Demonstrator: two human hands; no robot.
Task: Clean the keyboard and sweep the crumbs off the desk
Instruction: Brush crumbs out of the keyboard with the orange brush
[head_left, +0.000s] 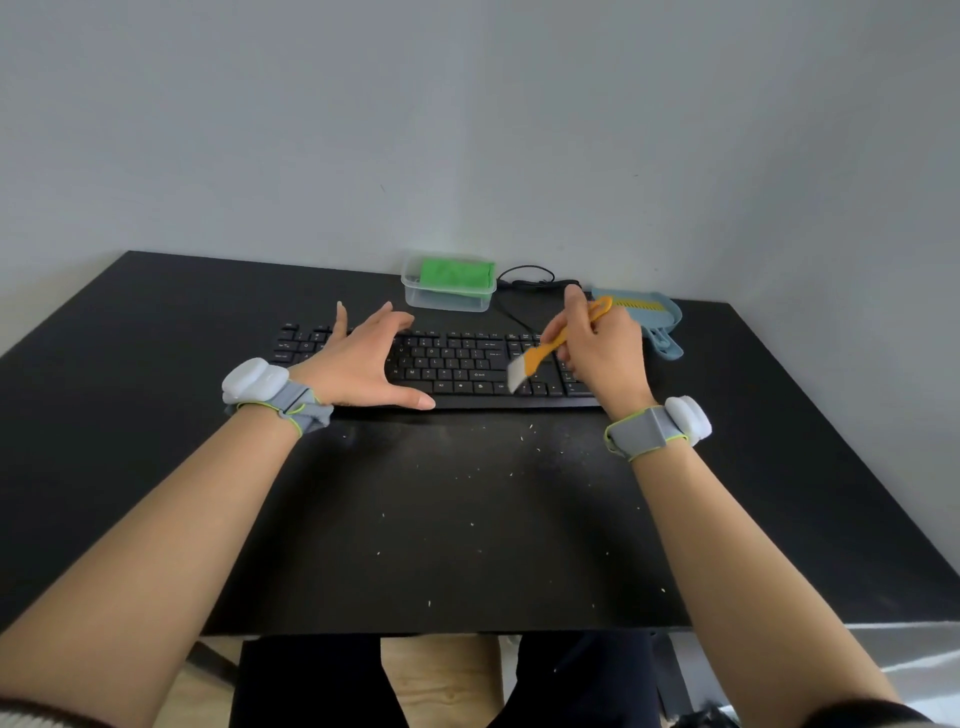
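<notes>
One keyboard; one brush; two hands

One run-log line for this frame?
phase: brushing keyboard | right hand: holds orange brush | left hand: open, steadying keyboard | crumbs: on desk

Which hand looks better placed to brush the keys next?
The right hand: it already holds the orange brush, bristles over the keyboard. The left hand is open, resting on the keys.

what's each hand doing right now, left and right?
Left hand: open, fingers spread, resting on the keyboard.
Right hand: gripping the orange brush, bristles down on the keys.
</notes>
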